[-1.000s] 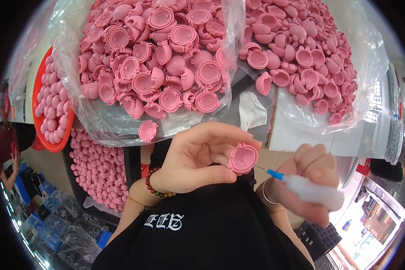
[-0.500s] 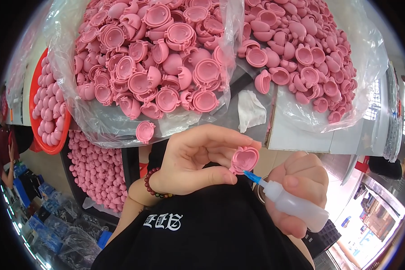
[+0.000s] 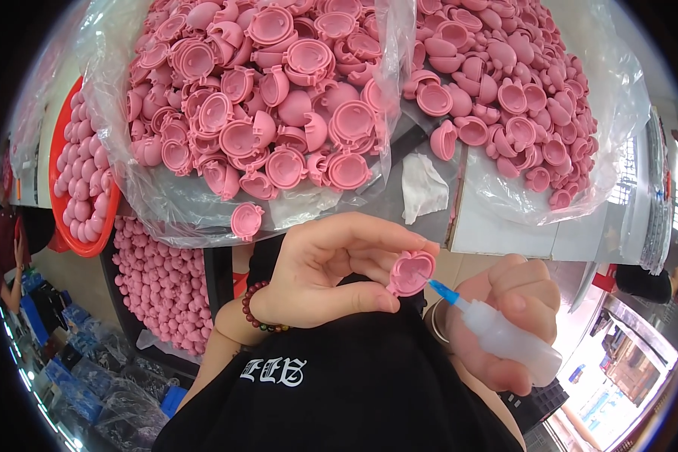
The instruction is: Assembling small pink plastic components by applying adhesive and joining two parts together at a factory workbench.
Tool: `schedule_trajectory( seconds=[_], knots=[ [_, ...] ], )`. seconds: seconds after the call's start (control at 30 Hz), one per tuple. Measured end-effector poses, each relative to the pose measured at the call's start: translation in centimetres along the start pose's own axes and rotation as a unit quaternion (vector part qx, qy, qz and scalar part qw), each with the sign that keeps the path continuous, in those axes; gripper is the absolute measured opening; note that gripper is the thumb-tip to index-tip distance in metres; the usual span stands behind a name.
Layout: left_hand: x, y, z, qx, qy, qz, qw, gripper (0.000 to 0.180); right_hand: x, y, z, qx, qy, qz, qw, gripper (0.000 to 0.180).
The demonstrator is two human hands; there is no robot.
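Pinching a small pink plastic shell half (image 3: pixel 410 273) between thumb and fingertips, my left hand (image 3: pixel 331 275) holds it up in front of my chest, below the near edge of the desk (image 3: pixel 505 226), with the hollow side turned toward my right. A dark red bead bracelet (image 3: pixel 260 313) circles that wrist. My right hand (image 3: pixel 508 316) is clenched around a small translucent squeeze bottle with a blue needle tip (image 3: pixel 505 339), and I see the blue tip touching the rim of the shell half on its right side. A thin bangle (image 3: pixel 435 322) shows at my right wrist, and my black printed shirt (image 3: pixel 339 392) fills the lower middle of the view.

On the desk ahead, two clear plastic bags lie open and heaped with the same pink shell halves: one bag (image 3: pixel 264 98) toward the left edge, the other (image 3: pixel 512 90) toward the right edge, just beside each other. One loose pink shell half (image 3: pixel 245 220) sits at the near edge under the left bag. A crumpled white cloth (image 3: pixel 422 188) lies between the bags near the front edge. A red round basin of finished pink balls (image 3: pixel 79 181) sits off the far left side, and a bag of more pink balls (image 3: pixel 162 279) rests lower down beside it, below desk level.
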State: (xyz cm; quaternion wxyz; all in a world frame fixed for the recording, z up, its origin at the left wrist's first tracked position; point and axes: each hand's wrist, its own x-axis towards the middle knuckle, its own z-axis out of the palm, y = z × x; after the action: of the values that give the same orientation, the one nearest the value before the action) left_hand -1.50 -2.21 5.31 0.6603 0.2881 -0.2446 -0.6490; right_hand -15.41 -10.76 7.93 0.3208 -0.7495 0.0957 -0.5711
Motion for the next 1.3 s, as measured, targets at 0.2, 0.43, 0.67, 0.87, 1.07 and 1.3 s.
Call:
schedule_trajectory(
  seconds=[0.2, 0.43, 0.67, 0.87, 1.07, 1.3],
  knots=[
    [0.0, 0.0, -0.1, 0.013, -0.002, 0.004, 1.0, 0.047, -0.3, 0.4, -0.5, -0.034, 0.006, -0.007, 0.999, 0.059],
    [-0.1, -0.2, -0.2, 0.021, 0.011, 0.06, 0.998, 0.047, -0.3, -0.5, -1.4, -0.056, -0.013, 0.003, 0.998, 0.058],
    [-0.1, -0.9, -0.5, 0.103, 0.022, 0.122, 0.987, 0.048, -1.1, -0.2, -0.5, 0.031, -0.018, 0.022, 0.999, 0.057],
    [-0.1, -0.3, -0.8, 0.161, 0.0, 0.153, 0.975, 0.049, -1.9, 2.8, -6.3, -0.173, 0.34, 0.101, 0.919, 0.043],
    [0.4, -0.4, -1.0, 0.242, -0.013, 0.211, 0.947, 0.043, -2.6, 4.9, -15.5, -0.347, 0.269, 0.265, 0.858, 0.035],
    [-0.1, -0.3, -0.9, 0.152, 0.011, 0.2, 0.968, 0.042, -2.9, 5.3, -14.3, -0.519, 0.264, 0.195, 0.789, 0.046]
  ],
)
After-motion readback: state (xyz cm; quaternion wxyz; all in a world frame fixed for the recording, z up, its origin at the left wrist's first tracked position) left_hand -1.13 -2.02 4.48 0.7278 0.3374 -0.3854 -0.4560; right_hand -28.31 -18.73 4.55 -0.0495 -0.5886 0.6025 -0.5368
